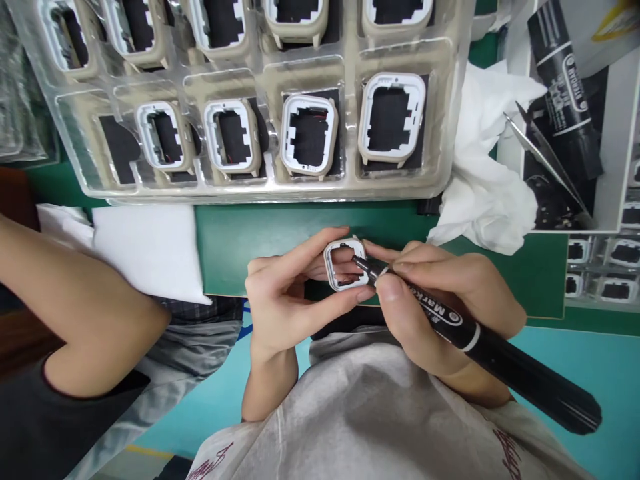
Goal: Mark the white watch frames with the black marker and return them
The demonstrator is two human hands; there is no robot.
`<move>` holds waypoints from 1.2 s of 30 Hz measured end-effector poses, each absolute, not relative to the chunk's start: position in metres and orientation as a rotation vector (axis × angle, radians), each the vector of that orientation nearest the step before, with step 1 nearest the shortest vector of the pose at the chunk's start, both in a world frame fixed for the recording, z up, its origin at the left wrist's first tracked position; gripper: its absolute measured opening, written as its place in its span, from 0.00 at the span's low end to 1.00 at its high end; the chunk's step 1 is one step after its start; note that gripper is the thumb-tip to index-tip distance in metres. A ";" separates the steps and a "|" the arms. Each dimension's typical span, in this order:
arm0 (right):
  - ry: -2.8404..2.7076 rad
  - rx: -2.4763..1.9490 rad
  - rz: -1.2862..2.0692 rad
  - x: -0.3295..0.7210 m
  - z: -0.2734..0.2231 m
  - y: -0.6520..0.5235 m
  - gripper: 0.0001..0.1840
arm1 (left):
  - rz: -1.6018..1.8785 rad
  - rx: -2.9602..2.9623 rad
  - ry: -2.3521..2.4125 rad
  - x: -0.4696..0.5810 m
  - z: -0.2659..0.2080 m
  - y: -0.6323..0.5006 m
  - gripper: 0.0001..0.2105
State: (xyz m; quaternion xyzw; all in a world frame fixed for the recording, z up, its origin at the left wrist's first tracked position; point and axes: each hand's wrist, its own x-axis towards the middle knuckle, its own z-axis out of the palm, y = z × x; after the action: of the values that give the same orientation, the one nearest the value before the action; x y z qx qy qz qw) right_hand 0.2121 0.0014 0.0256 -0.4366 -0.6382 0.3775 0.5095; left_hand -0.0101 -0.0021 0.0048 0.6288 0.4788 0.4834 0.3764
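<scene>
Between the thumb and fingers of my left hand (300,287) is a small white watch case frame (331,268), its open middle facing up. My right hand (440,293) grips a black marker pen (500,357), its cap end pointing down to the right. The marker's dark tip meets the right inner edge of the frame, or lies just over it; I cannot tell whether they touch. Above my hands, a clear plastic tray (225,190) holds several similar frames, one of them a white watch case frame (393,113) in the front right pocket.
White crumpled tissue (487,193) lies right of the tray. Beside it, a white box (613,173) holds another black marker (563,80) and metal tweezers (547,163). A folded white cloth (150,247) lies left on the green mat (250,233). A co-worker's arm (95,313) reaches in at left.
</scene>
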 end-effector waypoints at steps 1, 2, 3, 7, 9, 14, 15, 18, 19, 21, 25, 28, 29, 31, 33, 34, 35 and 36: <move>-1.587 -1.023 0.970 0.217 0.027 0.005 0.15 | 1.241 1.608 1.215 -0.010 0.005 -0.002 0.31; -1.636 -0.985 1.006 0.221 0.028 0.008 0.15 | 1.248 1.605 1.205 -0.010 0.005 -0.001 0.32; -1.670 -0.961 1.015 0.224 0.029 0.011 0.15 | 1.256 1.600 1.192 -0.009 0.005 -0.001 0.32; -1.693 -0.941 0.993 0.228 0.031 0.017 0.15 | 1.302 1.605 1.136 -0.009 0.004 0.001 0.34; -1.699 -0.940 0.999 0.228 0.031 0.016 0.14 | 1.306 1.608 1.137 -0.009 0.002 0.001 0.37; -1.697 -0.974 1.017 0.229 0.031 0.011 0.15 | 1.285 1.565 1.142 -0.010 0.000 -0.002 0.37; -1.693 -0.978 1.020 0.229 0.032 0.011 0.15 | 1.284 1.576 1.159 -0.010 0.000 -0.002 0.36; -1.685 -0.945 1.008 0.228 0.032 0.011 0.14 | 1.280 1.618 1.187 -0.010 0.001 -0.001 0.35; -1.686 -0.947 1.006 0.228 0.032 0.011 0.14 | 1.282 1.624 1.184 -0.010 0.002 -0.001 0.35; -1.680 -0.972 0.998 0.227 0.032 0.011 0.14 | 1.288 1.628 1.173 -0.009 0.003 0.000 0.34; -1.694 -0.910 0.940 0.227 0.029 0.010 0.14 | 1.291 1.635 1.142 -0.010 0.005 0.001 0.36; -1.667 -0.916 0.906 0.228 0.027 0.010 0.13 | 1.285 1.618 1.138 -0.011 0.004 0.001 0.37; -1.666 -0.918 0.907 0.228 0.027 0.011 0.13 | 1.281 1.608 1.134 -0.012 0.004 0.001 0.37; -1.682 -0.881 0.918 0.229 0.029 0.012 0.15 | 1.272 1.592 1.125 -0.013 0.003 0.001 0.36; -1.687 -0.858 0.931 0.229 0.031 0.012 0.16 | 1.266 1.584 1.121 -0.013 0.002 0.001 0.36; -1.682 -0.865 0.939 0.229 0.032 0.013 0.17 | 1.266 1.582 1.121 -0.013 0.001 0.001 0.37; -1.673 -0.882 0.945 0.230 0.034 0.013 0.17 | 1.266 1.576 1.125 -0.013 0.001 0.000 0.38; -1.668 -0.889 0.945 0.230 0.035 0.014 0.16 | 1.268 1.574 1.126 -0.013 0.001 0.000 0.39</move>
State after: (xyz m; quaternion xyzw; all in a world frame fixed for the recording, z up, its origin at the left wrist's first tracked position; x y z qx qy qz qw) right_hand 0.2304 0.0135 0.0346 -0.3662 -0.6872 0.3893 0.4921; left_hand -0.0126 0.0004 0.0006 0.6228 0.4456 0.5017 0.4023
